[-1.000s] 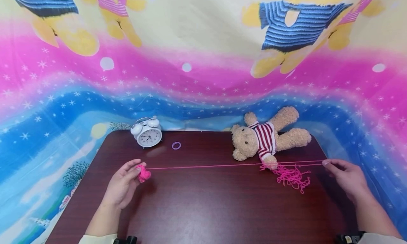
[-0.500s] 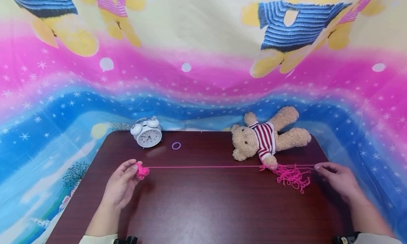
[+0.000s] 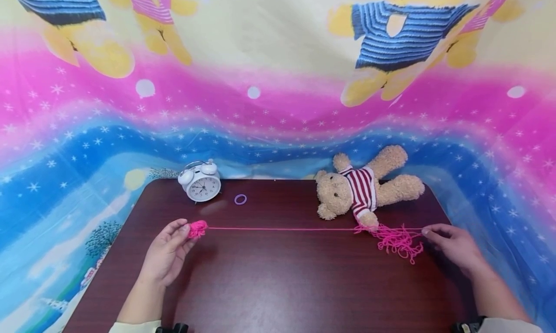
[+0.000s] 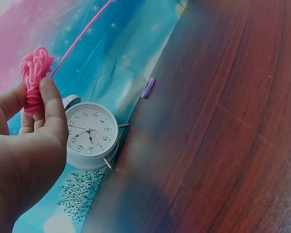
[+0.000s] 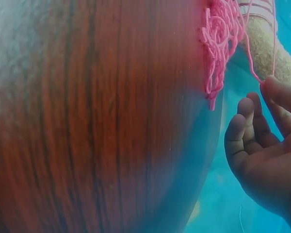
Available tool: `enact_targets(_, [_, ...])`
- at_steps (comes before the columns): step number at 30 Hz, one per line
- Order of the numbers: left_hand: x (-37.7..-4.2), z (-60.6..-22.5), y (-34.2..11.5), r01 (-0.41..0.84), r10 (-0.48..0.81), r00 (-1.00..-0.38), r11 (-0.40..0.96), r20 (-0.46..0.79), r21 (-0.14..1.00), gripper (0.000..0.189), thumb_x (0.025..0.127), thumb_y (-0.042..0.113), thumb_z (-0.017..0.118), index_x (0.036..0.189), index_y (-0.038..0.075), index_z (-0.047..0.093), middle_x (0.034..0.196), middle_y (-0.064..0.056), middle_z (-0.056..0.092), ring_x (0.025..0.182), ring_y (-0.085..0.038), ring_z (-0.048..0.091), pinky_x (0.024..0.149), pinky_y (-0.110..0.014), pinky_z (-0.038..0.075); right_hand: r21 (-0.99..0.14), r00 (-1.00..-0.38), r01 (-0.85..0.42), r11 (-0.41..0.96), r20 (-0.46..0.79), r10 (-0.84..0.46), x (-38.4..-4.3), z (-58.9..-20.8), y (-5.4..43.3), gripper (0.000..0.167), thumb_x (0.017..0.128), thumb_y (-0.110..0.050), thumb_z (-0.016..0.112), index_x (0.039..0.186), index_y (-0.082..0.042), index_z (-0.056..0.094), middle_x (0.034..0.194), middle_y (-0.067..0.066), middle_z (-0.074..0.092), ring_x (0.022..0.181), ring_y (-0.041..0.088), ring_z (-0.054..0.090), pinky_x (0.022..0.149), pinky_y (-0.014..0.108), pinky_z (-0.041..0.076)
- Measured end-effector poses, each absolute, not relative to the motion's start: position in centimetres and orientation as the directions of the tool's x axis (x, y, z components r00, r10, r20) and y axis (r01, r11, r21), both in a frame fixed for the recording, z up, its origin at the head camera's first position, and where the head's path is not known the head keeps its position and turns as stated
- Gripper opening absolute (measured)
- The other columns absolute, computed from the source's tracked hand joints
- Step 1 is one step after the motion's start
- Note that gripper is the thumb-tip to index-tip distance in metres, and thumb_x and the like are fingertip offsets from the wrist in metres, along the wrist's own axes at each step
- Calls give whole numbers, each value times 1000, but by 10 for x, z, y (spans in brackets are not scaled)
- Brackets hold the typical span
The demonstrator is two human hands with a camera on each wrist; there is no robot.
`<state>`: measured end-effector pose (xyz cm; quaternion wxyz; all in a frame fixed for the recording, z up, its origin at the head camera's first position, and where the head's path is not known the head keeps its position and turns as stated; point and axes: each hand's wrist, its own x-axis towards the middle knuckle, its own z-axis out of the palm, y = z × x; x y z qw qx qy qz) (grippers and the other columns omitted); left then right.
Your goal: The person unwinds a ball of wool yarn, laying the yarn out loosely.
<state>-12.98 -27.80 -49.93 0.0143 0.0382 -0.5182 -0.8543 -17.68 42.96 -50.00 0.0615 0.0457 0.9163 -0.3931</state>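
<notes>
Between thumb and fingers my left hand point(image 3: 168, 256) pinches a small wound bundle of pink yarn point(image 4: 35, 80). From it a strand of yarn point(image 3: 278, 228) runs nearly level across the table to my right hand point(image 3: 456, 248). Thumb and forefinger of that hand pinch the strand, while its other fingers are loosely bent in the right wrist view. A loose tangle of pink yarn point(image 3: 399, 242) lies just left of the right hand, against the paw of a teddy bear point(image 3: 362, 188) in a striped shirt.
A white twin-bell alarm clock point(image 3: 203, 186) stands at the back left of the dark wooden table point(image 3: 278, 284). Right of it lies a purple ring point(image 3: 240, 199). A printed cloth backdrop point(image 3: 278, 125) surrounds the table's back and sides.
My right hand has moved left, toward the tangle, still pinching the strand. The bundle in my left hand has turned and shifted slightly; that hand has barely moved.
</notes>
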Motion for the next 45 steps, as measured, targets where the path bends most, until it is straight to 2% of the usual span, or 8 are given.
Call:
enact_targets(9, [-130,-500,-279,-28,-77,-994,-473,-73,881,21,104,-2,56,121,10,55,113,-2,69,103,-13,72,99,-27,54,-689,-986,134,712,-166,26,-177,-503,425,49,102,-45,65,125,-2,71,112,9,72,87,18,67,69,29,55])
enact_targets(15, [-130,-501,-277,-67,-18,-996,-442,-84,894,40,100,-10,58,131,14,60,122,-2,68,112,-13,70,102,-26,52,-697,-978,139,703,-209,-14,-178,-504,416,48,102,-43,66,126,-2,70,119,15,70,92,19,68,73,33,59])
enact_targets(19, [-131,-503,-275,-60,6,-998,-435,-64,899,36,100,-11,56,122,14,71,122,-3,71,113,-14,70,101,-25,52,-694,-973,143,705,-228,-27,-180,-506,410,49,103,-44,64,126,-2,70,118,13,69,93,19,65,74,34,58])
enact_targets(22, [-132,-502,-274,-51,8,-999,-435,-53,899,29,101,-8,57,117,10,73,121,-4,72,114,-14,71,103,-27,51,-687,-972,151,711,-234,-20,-181,-508,405,49,101,-46,66,125,-3,71,113,11,69,91,20,63,72,34,56])
enact_targets(29, [-133,-498,-272,-68,-37,-996,-368,-87,927,23,103,5,63,126,7,63,123,-1,68,116,-14,69,102,-28,52,-622,-977,116,775,-212,-24,-183,-509,399,48,101,-47,66,122,-5,72,103,8,68,85,22,58,67,33,48])
enact_targets(33, [-133,-496,-271,-100,-65,-990,-303,-125,948,22,104,12,64,125,10,60,118,3,71,110,-12,68,96,-24,55,-554,-983,68,830,-178,-38,-184,-507,396,46,100,-50,66,119,-10,74,108,9,70,90,25,59,71,35,45])
enact_targets(38, [-132,-493,-267,-111,-97,-985,-275,-142,955,17,103,12,66,119,11,61,111,6,75,102,-10,66,88,-27,52,-507,-987,30,861,-152,-55,-184,-505,393,43,100,-51,66,117,-13,76,115,12,72,101,30,63,76,40,50])
enact_targets(45, [-136,-493,-263,-64,-124,-988,-242,-97,968,40,100,6,68,134,7,48,114,5,73,100,-9,71,90,-26,57,-509,-988,24,860,-144,-58,-184,-501,387,39,99,-46,69,119,-13,75,112,10,72,98,28,63,76,40,51])
